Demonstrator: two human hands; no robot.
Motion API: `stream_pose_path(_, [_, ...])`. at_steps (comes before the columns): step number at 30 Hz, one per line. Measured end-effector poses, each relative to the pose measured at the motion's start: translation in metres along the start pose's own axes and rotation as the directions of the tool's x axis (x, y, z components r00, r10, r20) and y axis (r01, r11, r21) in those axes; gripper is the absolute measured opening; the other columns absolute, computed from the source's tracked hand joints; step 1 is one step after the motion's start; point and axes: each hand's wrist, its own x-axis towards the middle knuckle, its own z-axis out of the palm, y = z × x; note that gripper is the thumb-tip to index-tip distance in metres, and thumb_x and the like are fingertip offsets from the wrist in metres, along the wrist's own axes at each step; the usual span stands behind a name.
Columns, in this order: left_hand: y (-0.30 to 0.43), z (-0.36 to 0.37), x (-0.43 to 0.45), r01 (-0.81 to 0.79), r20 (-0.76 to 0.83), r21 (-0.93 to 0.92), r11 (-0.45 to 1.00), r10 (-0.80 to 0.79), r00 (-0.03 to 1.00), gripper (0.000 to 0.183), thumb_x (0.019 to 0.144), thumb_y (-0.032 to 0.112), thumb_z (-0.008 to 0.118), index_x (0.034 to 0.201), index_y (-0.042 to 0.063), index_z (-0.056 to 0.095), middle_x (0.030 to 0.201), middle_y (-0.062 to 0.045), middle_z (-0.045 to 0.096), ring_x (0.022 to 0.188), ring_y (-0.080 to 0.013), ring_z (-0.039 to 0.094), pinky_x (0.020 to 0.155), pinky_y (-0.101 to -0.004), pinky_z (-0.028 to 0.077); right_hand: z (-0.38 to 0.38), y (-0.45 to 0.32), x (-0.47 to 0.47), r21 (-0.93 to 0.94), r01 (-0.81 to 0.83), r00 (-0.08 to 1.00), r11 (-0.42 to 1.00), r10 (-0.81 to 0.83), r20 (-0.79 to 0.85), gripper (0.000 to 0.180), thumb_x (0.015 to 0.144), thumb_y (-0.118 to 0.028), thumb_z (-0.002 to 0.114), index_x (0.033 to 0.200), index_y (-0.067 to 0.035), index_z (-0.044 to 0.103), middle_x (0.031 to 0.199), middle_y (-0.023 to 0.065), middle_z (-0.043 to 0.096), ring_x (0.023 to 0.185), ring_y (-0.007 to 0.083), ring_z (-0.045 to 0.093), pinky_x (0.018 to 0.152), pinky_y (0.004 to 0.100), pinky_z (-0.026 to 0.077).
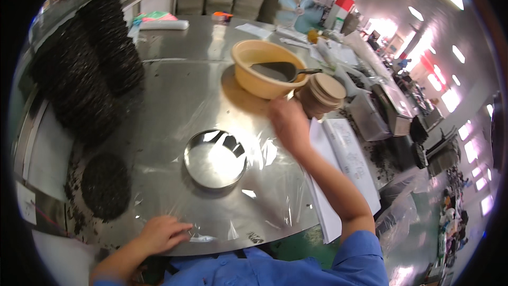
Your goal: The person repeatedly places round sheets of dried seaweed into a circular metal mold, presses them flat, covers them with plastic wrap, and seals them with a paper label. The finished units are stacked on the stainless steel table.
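Observation:
A shallow round metal pan (215,160) sits on the steel tabletop (170,111), with clear plastic film spread around it. Near the table's front edge, my left hand (166,233) rests with its fingers apart, holding nothing. My right hand (286,121) is raised between the pan and a yellow plastic basin (254,79); it is blurred, and whether it grips something cannot be told. A dark scoop with a handle (276,70) lies in the basin. Just beyond my right hand stands a stack of round brown discs (321,91).
Tall stacks of dark, flaky round cakes (79,75) stand at the left, with a single dark cake (106,186) nearer. Papers (349,159) lie at the right edge beside a translucent plastic bin (369,115). A white roll (164,25) and a fan (299,10) are farther back.

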Motion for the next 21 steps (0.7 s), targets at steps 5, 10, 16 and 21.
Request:
stream_pose_path(5, [0.018,-0.059,-0.002,0.095,-0.035,-0.440,0.893,-0.123,0.992,0.027,0.083,0.011,0.073,0.109,0.007,0.071,0.092,-0.011,0.064,0.089,-0.0210,0.064,0.075,-0.0362,0.054,0.003,0.222,0.002,-0.614,-0.352,0.929,0.707,0.342,-0.139,0.035,0.096,-0.031,0.057,0.121,-0.007,0.066,0.122,0.0184,0.066,0.115,0.0378,0.062,0.099,0.0481,0.047])
stream_pose_path(10, [-0.084,-0.059,-0.085,0.710,-0.931,-0.103,0.696,-0.319,0.178,0.050,0.087,0.027,0.076,0.127,0.000,0.061,0.129,-0.020,0.058,0.120,-0.0394,0.053,0.105,-0.0460,0.042,0.011,0.248,-0.024,-0.461,-0.403,0.895,0.791,0.446,-0.018,0.022,0.095,-0.033,0.055,0.107,-0.022,0.069,0.098,0.0117,0.073,0.089,0.0368,0.071,0.072,0.0487,0.056])
stream_pose_path(16, [-0.134,-0.036,-0.123,0.930,-0.651,-0.198,0.309,-0.751,0.111,0.088,0.082,0.058,0.073,0.140,-0.006,0.051,0.145,-0.022,0.048,0.137,-0.0395,0.040,0.113,-0.0497,0.034,0.009,0.280,-0.019,-0.434,-0.302,0.953,0.849,0.285,-0.106,0.017,0.095,-0.027,0.058,0.098,-0.011,0.063,0.089,0.0176,0.070,0.082,0.0421,0.067,0.067,0.0522,0.053])
stream_pose_path(21, [-0.118,-0.034,-0.106,0.899,-0.760,-0.246,0.363,-0.648,0.054,0.077,0.082,0.044,0.079,0.137,-0.004,0.053,0.142,-0.020,0.052,0.133,-0.0386,0.045,0.110,-0.0473,0.038,-0.011,0.278,-0.017,-0.317,-0.382,0.924,0.868,0.362,-0.123,0.020,0.095,-0.027,0.061,0.097,-0.008,0.067,0.088,0.0191,0.069,0.082,0.0418,0.067,0.069,0.0499,0.052])
